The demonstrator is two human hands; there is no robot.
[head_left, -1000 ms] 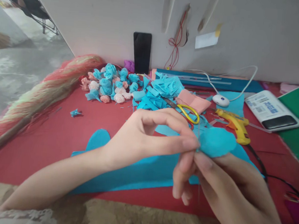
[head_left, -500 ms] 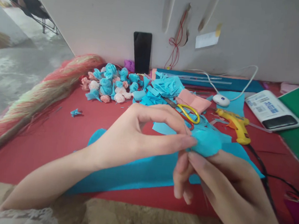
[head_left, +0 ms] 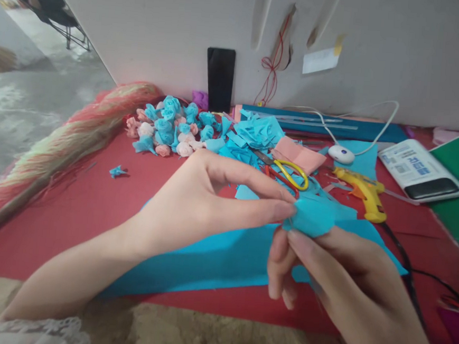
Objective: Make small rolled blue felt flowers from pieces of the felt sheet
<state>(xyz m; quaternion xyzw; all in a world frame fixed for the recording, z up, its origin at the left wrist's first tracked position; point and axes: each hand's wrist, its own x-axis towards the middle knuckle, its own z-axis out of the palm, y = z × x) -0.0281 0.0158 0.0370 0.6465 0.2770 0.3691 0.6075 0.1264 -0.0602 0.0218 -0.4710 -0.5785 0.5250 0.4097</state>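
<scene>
petal piece: light blue | scissors handles: yellow, red | glue gun: yellow | table: red

No readable text here, folks
Just blurry blue and grey print on the white plastic rounded-corner device with a black panel, too fuzzy to make out.

Obstacle beyond left fingers: scissors

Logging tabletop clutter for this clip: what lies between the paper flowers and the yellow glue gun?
In the head view, blue paper scraps, scissors and a pink paper piece lie between the paper flowers and the glue gun.
</scene>
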